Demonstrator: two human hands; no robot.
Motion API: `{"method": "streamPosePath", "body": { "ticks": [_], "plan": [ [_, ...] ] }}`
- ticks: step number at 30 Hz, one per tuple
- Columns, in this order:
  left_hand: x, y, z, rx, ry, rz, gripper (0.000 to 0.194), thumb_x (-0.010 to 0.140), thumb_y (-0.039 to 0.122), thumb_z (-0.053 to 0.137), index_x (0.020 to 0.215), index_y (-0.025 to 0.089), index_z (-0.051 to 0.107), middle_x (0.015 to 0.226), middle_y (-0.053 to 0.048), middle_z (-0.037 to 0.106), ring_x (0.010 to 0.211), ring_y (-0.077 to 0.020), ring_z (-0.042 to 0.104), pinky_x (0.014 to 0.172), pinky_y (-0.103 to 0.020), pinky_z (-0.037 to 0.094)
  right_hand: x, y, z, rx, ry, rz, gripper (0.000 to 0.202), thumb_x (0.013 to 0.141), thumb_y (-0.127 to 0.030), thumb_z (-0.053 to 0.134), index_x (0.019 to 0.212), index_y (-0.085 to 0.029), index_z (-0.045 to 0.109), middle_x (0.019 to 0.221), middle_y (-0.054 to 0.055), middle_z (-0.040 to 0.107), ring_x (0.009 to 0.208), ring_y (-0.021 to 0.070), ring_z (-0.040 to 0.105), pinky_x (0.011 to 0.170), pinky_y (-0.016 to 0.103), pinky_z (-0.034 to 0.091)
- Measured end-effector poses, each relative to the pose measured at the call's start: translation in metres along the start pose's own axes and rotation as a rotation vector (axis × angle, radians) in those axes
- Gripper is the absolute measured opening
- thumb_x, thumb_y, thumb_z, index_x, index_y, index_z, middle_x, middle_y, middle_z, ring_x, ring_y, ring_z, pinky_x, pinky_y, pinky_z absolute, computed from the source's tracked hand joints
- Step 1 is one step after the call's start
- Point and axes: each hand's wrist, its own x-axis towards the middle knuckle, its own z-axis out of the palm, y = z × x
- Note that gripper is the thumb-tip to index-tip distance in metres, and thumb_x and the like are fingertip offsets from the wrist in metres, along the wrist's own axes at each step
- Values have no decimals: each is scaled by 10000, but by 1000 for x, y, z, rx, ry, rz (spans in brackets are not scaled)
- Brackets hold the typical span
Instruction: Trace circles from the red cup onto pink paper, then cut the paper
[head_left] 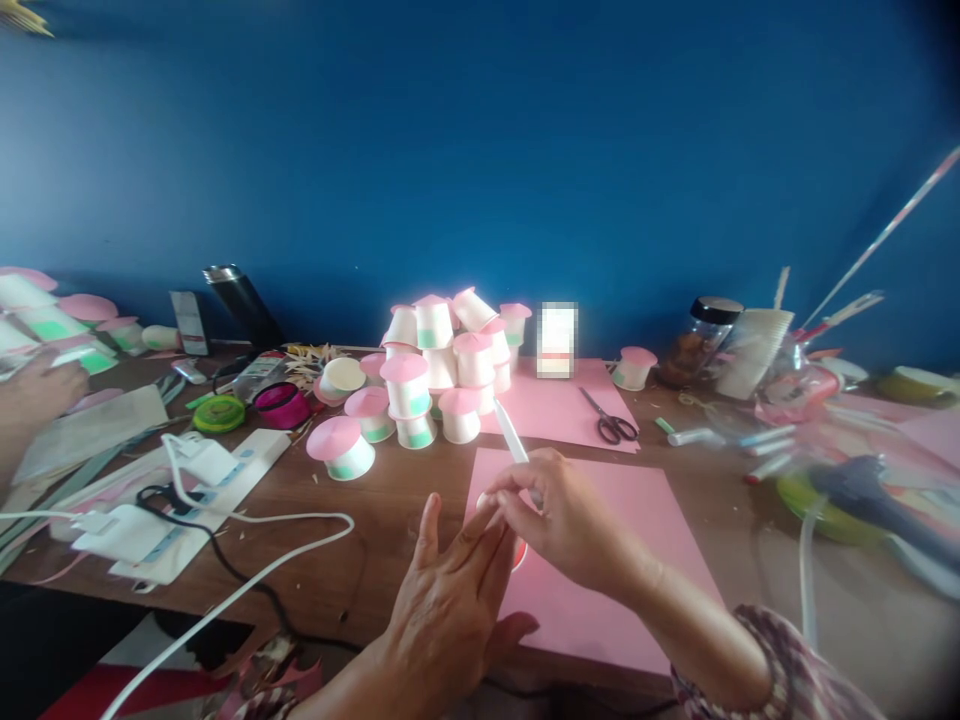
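Lettering: the upright panel (557, 342) behind the cups is pixelated, and whatever is printed on the narrow grey box (190, 322) is too blurred for us to read.
Cup print: we make out only green patches on the pink-topped cups (406, 385) (more than ten in the middle pile, some hidden behind others).
Lone cup: one, also pink-topped (634, 368), near the jar (694, 345).
Pink paper: we see one near sheet (600, 570) under the hands, with more pink paper (540, 412) beyond it.
Scissors: one pair (616, 428), lying on the farther paper.
Tape rolls: two round things like rolls, one green (219, 412), one magenta (282, 404).
White pen: one (511, 430), slanting up towards the cups, grasped in the right hand (562, 515), whose fingertips are at the left fingers.
Left hand: palm down (454, 590), fingers stretched; we cannot tell whether they grip the red-edged thing (520, 554), which lies partly hidden beneath, over the near sheet.
Another person's hand: one (49, 390), blurred, at far left.
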Motion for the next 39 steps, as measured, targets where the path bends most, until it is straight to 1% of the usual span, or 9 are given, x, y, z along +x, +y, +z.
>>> {"method": "streamPosePath", "body": {
  "ticks": [7, 12, 16, 22, 25, 29, 32, 36, 39],
  "plan": [
    [0, 0, -1, 44, -30, 18, 592, 883, 535, 456, 1312, 128, 484, 1316, -111, 567, 1346, -259, 349, 1131, -563, -75, 2, -11, 2, -97, 9, 70, 160, 788, -159, 574, 746, -224, 714, 714, 19, 670, 831, 219, 581, 617, 283, 443],
    [2, -1, -3, 52, -55, 30, 602, 895, 525, 440, 1321, 101, 465, 1313, -112, 569, 1348, -247, 342, 1124, -556, -115, 4, -7, 3, -51, -11, 89, 184, 786, -176, 567, 749, -231, 739, 758, 25, 690, 880, 225, 573, 662, 291, 444],
    [3, -1, -3, 35, -61, 10, 589, 897, 544, 420, 1316, 133, 472, 1318, -88, 570, 1351, -231, 339, 1124, -548, -122, 5, -6, 5, -6, -12, 92, 203, 779, -150, 558, 762, -229, 745, 775, 27, 685, 877, 209, 579, 687, 280, 445],
    [4, -1, -6, 58, -49, 28, 597, 905, 535, 409, 1325, 112, 459, 1347, -96, 543, 1370, -233, 303, 1120, -554, -126, 5, -5, 6, 23, 5, 107, 235, 765, -90, 540, 755, -212, 741, 811, 35, 682, 855, 192, 605, 683, 261, 456],
    [4, -1, -6, 86, -47, 34, 622, 898, 549, 412, 1340, 112, 440, 1378, -94, 511, 1383, -238, 278, 1121, -566, -118, 4, -1, 4, 60, -7, 69, 253, 803, -98, 517, 810, -209, 744, 815, 29, 699, 859, 191, 618, 699, 264, 464],
    [3, -1, -3, 83, -27, 42, 607, 897, 537, 430, 1321, 104, 461, 1359, -99, 530, 1364, -254, 314, 1124, -578, -91, 3, 1, 1, 94, -32, 39, 245, 849, -156, 513, 897, -202, 748, 818, 31, 718, 798, 180, 630, 672, 262, 468],
    [3, 0, -3, 50, -24, 17, 581, 899, 537, 425, 1300, 121, 486, 1337, -95, 552, 1339, -254, 359, 1126, -569, -93, 4, -1, 1, 83, -16, 42, 188, 817, -182, 571, 858, -200, 753, 830, 30, 727, 830, 187, 628, 699, 267, 463],
    [3, 1, -3, 52, -20, 23, 580, 896, 525, 440, 1297, 108, 487, 1291, -103, 589, 1319, -246, 388, 1128, -555, -107, 6, -2, 3, 118, -41, 55, 198, 774, -132, 562, 798, -193, 748, 753, 6, 718, 707, 139, 619, 623, 236, 441],
    [3, 0, -2, 64, -6, 39, 584, 894, 510, 455, 1307, 97, 473, 1288, -100, 592, 1323, -244, 376, 1127, -570, -98, 7, -2, 3, 162, -56, 65, 223, 767, -109, 538, 755, -199, 742, 736, -5, 711, 693, 126, 619, 617, 225, 441]
  ]
}}
